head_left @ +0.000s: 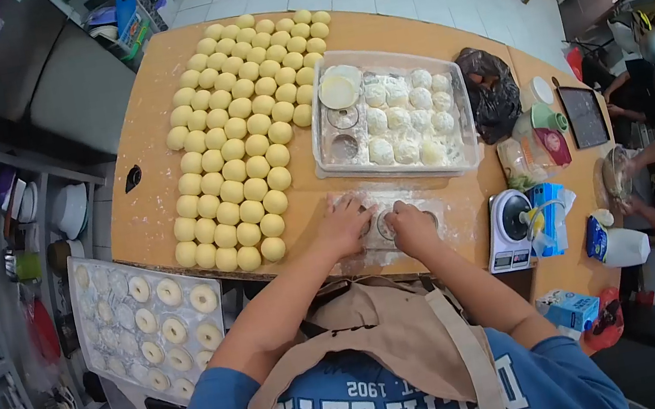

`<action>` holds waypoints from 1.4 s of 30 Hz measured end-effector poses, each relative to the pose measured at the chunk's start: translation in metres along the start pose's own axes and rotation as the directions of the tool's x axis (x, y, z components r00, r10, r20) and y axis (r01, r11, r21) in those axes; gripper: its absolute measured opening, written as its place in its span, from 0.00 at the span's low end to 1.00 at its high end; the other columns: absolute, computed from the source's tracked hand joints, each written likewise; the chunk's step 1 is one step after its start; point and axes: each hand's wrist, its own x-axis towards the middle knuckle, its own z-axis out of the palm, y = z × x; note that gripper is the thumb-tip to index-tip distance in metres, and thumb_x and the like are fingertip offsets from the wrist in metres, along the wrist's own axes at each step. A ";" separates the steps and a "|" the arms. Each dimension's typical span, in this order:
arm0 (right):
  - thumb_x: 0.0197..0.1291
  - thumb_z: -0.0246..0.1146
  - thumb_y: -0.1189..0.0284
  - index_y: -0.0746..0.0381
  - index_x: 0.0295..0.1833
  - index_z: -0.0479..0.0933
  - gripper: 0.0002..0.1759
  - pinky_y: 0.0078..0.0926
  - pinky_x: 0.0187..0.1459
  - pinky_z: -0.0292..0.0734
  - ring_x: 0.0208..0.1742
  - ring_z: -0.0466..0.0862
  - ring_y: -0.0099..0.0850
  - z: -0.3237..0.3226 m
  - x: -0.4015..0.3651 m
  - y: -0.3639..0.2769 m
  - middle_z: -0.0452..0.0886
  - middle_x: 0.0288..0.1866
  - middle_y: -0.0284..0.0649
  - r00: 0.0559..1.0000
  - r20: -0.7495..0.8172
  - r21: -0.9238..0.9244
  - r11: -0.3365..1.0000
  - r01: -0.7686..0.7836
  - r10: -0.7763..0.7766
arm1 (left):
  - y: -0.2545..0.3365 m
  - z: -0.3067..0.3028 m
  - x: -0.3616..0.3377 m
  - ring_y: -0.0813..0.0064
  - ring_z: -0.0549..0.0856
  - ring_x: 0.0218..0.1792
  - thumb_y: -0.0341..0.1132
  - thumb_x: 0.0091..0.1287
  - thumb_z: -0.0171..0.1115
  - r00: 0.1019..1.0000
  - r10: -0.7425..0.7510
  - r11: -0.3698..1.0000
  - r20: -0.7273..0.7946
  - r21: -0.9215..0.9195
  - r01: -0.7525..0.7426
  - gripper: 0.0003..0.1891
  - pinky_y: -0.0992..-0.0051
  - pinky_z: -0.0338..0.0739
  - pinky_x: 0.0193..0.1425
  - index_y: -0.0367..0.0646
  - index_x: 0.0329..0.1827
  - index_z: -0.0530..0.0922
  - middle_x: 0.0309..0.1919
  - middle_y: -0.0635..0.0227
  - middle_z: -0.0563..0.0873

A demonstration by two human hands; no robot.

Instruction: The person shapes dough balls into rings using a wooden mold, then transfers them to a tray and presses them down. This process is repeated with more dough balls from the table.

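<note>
Handling a small round piece [385, 226] on the worktop [137, 141], left hand [348, 225] at its 9 o'clock, right hand [414, 231] at 3. Can't tell if either grip is clamping. Left forearm [288, 287] is passing near dough balls [249, 257] at 10; wide swings are risking dents.

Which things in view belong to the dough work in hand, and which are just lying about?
Part of the work:
yellow dough balls
plastic tub of floured dough balls
dough rings

Seemingly lying about:
black plastic bag
kitchen scale
dark rectangular tray
</note>
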 end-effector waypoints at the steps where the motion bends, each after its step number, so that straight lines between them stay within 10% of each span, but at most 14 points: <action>1: 0.49 0.60 0.79 0.59 0.35 0.79 0.07 0.44 0.40 0.79 0.45 0.81 0.44 0.001 -0.002 -0.001 0.75 0.40 0.43 1.000 0.005 0.003 1.000 -0.002 0.002 | -0.001 0.004 0.000 0.58 0.58 0.75 0.41 0.42 0.78 1.000 0.003 1.000 -0.007 0.001 -0.003 0.50 0.40 0.45 0.76 0.61 0.73 0.63 0.71 0.62 0.65; 7: 0.48 0.60 0.80 0.59 0.35 0.80 0.08 0.43 0.43 0.78 0.44 0.81 0.45 0.003 0.000 0.011 0.76 0.39 0.44 1.000 -0.003 0.071 0.997 0.008 -0.007 | 0.003 -0.003 -0.001 0.58 0.58 0.75 0.44 0.43 0.79 1.000 -0.003 1.000 0.009 0.026 0.003 0.50 0.40 0.44 0.76 0.60 0.74 0.62 0.72 0.62 0.65; 10: 0.45 0.61 0.82 0.59 0.38 0.82 0.13 0.41 0.45 0.77 0.45 0.81 0.47 -0.002 -0.014 0.035 0.78 0.39 0.45 0.949 -0.316 0.295 0.952 0.086 0.012 | 0.003 -0.008 0.001 0.58 0.57 0.75 0.47 0.42 0.79 0.999 -0.011 0.999 0.034 0.032 0.010 0.52 0.40 0.44 0.76 0.60 0.74 0.62 0.72 0.61 0.64; 19: 0.48 0.60 0.81 0.63 0.46 0.80 0.17 0.45 0.49 0.76 0.48 0.80 0.50 -0.012 -0.050 0.124 0.79 0.46 0.50 0.878 -0.179 0.058 0.896 -0.440 0.443 | 0.003 -0.004 -0.002 0.57 0.55 0.76 0.49 0.41 0.79 0.999 0.002 0.999 0.044 0.033 -0.003 0.55 0.43 0.43 0.77 0.60 0.75 0.59 0.74 0.59 0.60; 22: 0.50 0.59 0.81 0.64 0.51 0.78 0.19 0.46 0.48 0.76 0.46 0.80 0.49 -0.006 -0.049 0.117 0.79 0.46 0.50 0.834 -0.541 -0.135 0.968 -0.213 0.109 | 0.003 -0.005 0.000 0.57 0.55 0.76 0.48 0.41 0.79 0.999 -0.003 0.999 0.052 0.034 0.002 0.55 0.43 0.43 0.77 0.61 0.76 0.59 0.74 0.59 0.60; 28: 0.55 0.56 0.79 0.65 0.60 0.72 0.24 0.44 0.49 0.74 0.44 0.80 0.47 -0.014 -0.030 0.021 0.82 0.42 0.50 0.987 -0.058 0.093 0.986 -0.142 0.147 | 0.004 -0.006 0.000 0.58 0.56 0.76 0.48 0.39 0.81 0.999 -0.002 1.000 0.036 0.015 0.002 0.55 0.40 0.42 0.76 0.60 0.75 0.61 0.73 0.62 0.62; 42: 0.57 0.54 0.77 0.65 0.65 0.68 0.27 0.44 0.43 0.75 0.42 0.82 0.44 0.023 -0.020 0.018 0.83 0.35 0.50 0.995 -0.069 -0.068 0.995 0.073 -0.078 | 0.003 -0.004 0.001 0.58 0.57 0.76 0.48 0.40 0.80 1.000 0.004 0.998 0.022 0.056 -0.005 0.54 0.40 0.44 0.76 0.60 0.75 0.60 0.72 0.60 0.63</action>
